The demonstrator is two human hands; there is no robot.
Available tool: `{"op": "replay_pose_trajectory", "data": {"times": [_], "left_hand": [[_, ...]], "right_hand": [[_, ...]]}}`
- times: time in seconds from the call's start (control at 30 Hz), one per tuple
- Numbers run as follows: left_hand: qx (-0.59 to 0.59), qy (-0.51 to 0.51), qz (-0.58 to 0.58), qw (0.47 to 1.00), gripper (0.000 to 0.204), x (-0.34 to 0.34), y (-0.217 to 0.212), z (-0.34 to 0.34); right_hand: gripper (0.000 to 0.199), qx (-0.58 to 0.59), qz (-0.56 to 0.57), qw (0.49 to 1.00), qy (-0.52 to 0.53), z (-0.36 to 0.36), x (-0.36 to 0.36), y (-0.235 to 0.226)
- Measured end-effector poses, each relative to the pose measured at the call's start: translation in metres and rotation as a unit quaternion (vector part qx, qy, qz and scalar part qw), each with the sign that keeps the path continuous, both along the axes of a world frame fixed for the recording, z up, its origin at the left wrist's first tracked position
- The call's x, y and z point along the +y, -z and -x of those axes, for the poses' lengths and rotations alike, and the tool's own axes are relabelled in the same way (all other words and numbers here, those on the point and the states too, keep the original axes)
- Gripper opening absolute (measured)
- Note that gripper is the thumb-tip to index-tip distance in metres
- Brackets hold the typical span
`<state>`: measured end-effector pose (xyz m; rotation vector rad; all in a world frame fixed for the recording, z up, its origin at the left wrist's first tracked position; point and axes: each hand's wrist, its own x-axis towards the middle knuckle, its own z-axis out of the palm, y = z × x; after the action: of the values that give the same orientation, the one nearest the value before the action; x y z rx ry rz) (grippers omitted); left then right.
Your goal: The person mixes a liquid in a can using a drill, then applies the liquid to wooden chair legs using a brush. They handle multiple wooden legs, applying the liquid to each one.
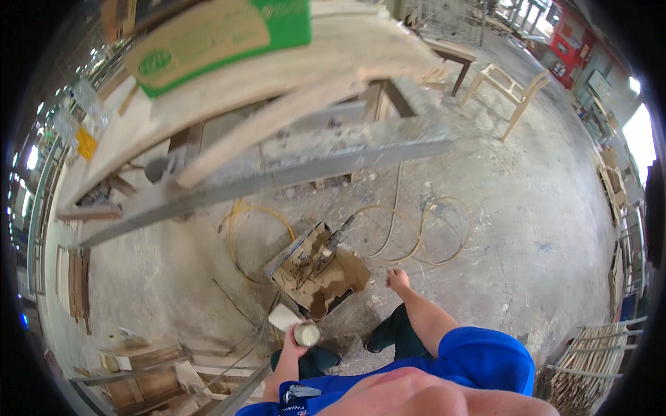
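My left hand (291, 342) is wrapped round a small round can (307, 335) with a pale, creamy surface inside its rim. A white flat piece (283, 317) with rounded corners sticks out beside the can; I cannot tell whether it is joined to it. My right hand (397, 279) hangs out to the right over the floor with its fingers curled in, and whatever they may hold is hidden. Between the hands and just ahead lies an open cardboard box (329, 281) with torn, stained flaps. A dark-handled tool (335, 240) rests in it.
Ahead stands a wooden workbench (277, 149) with a curved wooden piece (270, 128) and a green and brown carton (222, 41). Yellow hose (424, 232) loops across the concrete floor. A beige plastic chair (510, 90) is at far right, bundled sticks (579, 367) at near right, wood scraps (139, 388) at near left.
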<state>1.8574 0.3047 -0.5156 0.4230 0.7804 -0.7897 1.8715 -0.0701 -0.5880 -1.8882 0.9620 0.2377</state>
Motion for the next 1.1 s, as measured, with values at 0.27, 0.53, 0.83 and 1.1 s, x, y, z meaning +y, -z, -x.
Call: {"op": "replay_pose_trajectory", "data": {"times": [0.27,0.53,0.83,1.1], "left_hand": [[-0.345,0.237,-0.072,0.905,0.045,-0.050,-0.181,0.056],[-0.150,0.412,0.143,0.887,0.044,-0.174,-0.285,-0.038],[-0.123,0.638,0.072,0.756,0.035,-0.306,-0.334,-0.001],[-0.156,0.766,0.160,0.603,0.038,-0.417,-0.341,0.216]], "right_hand": [[0.034,0.111,-0.017,0.987,0.113,0.162,-0.084,-0.200],[0.027,-0.014,0.032,0.979,0.199,0.271,-0.090,-0.330],[0.027,0.093,-0.007,0.860,0.501,0.494,0.088,-0.340],[0.027,0.069,-0.001,0.711,0.700,0.644,0.221,-0.391]]}}
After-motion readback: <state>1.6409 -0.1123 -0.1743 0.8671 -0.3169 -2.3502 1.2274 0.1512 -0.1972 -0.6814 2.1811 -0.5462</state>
